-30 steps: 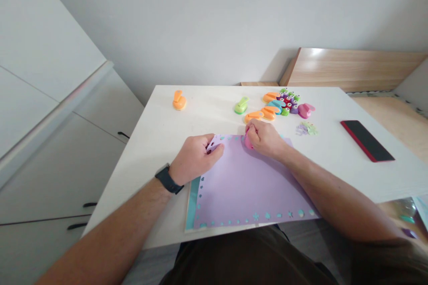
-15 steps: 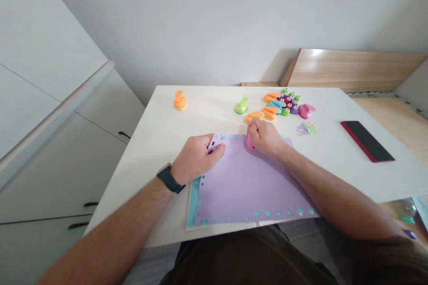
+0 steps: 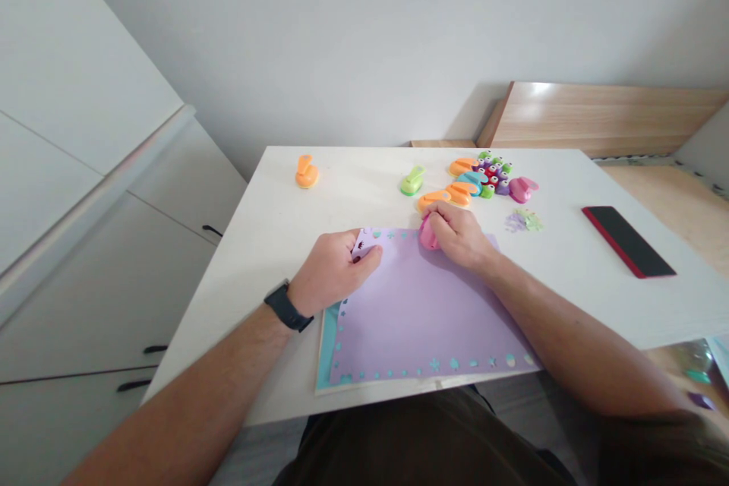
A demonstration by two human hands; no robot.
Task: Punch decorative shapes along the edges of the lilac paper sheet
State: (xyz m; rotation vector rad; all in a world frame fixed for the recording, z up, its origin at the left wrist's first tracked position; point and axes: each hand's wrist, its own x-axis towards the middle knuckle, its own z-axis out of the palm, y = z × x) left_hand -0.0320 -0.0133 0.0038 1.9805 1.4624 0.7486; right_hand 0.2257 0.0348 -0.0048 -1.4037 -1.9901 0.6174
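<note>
Working along the far edge of a sheet, the person sits at a white table (image 3: 267, 243), with white cabinet doors (image 3: 96, 281) beyond its left edge. Near the far left corner stands an orange plastic craft punch (image 3: 306, 171). The left hand (image 3: 333, 269), with a black wristwatch (image 3: 286, 306) on its wrist, is curled over the top left corner of a lilac paper sheet (image 3: 421, 311), gripping it with the corner slightly raised. The sheet lies near the table's near edge, over a teal card (image 3: 326, 349) that shows through small punched shapes along its left and bottom edges and at the top left.

The right hand (image 3: 459, 237) is closed tight around a pink plastic craft punch (image 3: 428, 235) at the sheet's top edge, apart from the left hand. Toward the far edge lie a green plastic craft punch (image 3: 413, 181), a heap of orange, blue, purple and red punches (image 3: 478, 178), and a second pink plastic craft punch (image 3: 522, 189). Pale paper scraps (image 3: 522, 221) lie nearby, and a black phone in a red case (image 3: 628, 241) sits toward the right edge.

The step in hand appears to be punching the top border; the next move calls for a firm press, with the sheet held steady.
</note>
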